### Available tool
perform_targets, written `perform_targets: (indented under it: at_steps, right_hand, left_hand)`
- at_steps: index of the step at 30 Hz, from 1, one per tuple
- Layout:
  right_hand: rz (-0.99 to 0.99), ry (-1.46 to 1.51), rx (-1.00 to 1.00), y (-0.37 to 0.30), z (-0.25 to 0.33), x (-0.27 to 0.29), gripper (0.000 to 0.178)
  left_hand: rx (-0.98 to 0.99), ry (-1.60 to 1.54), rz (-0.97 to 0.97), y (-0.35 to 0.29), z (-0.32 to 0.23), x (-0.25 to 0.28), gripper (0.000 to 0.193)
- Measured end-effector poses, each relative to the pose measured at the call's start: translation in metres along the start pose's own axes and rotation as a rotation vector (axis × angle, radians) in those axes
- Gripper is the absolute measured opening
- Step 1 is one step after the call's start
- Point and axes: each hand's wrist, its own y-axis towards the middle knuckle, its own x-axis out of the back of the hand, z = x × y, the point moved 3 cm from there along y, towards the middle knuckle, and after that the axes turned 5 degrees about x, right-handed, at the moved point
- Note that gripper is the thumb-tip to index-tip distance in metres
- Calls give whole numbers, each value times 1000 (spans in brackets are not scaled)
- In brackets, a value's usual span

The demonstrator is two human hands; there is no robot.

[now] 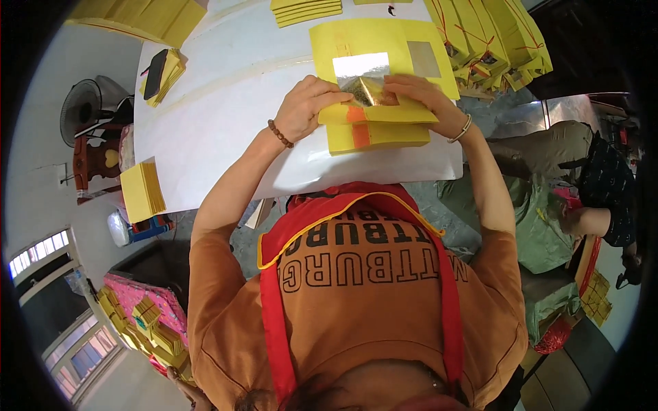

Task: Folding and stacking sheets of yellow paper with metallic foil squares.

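Observation:
A large sheet of yellow paper [425, 34] lies near the table's edge in front of me, its near part folded up. On it sits a shiny silver-and-gold foil square [360, 66], bent along the middle. My left hand [308, 104] grips the left side of the fold, fingers curled at the foil's edge. From the right, my right hand [433, 103] holds the other side, its fingers over the foil and its thumb hidden. Just below them, more yellow paper [397, 135] with an orange strip sticks out toward me.
On the white table [219, 123] are a dark phone [155, 74] on yellow slips at left, a yellow paper stack [142, 192] on the left corner, and another stack [306, 11] at the back. Yellow paper bags with red cords [486, 41] fill the far right. Another person [603, 192] is at right.

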Motion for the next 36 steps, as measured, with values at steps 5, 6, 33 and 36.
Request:
perform_targets:
  at_steps: [5,6,33,36]
  right_hand:
    - [55,-921,90,19,30,12,55]
    - [53,-918,90,27,43,16,55]
    - [-71,250,-594,79,-9,-243,38]
    - [-375,407,-569,81,-25,-252,45]
  left_hand:
    - [-222,337,-242,6,-6,32,33]
    - [-237,360,-276,6,-7,44,34]
    - [822,47,185,-212,92,47,23]
    - [922,-51,114,-208,108,36,34]
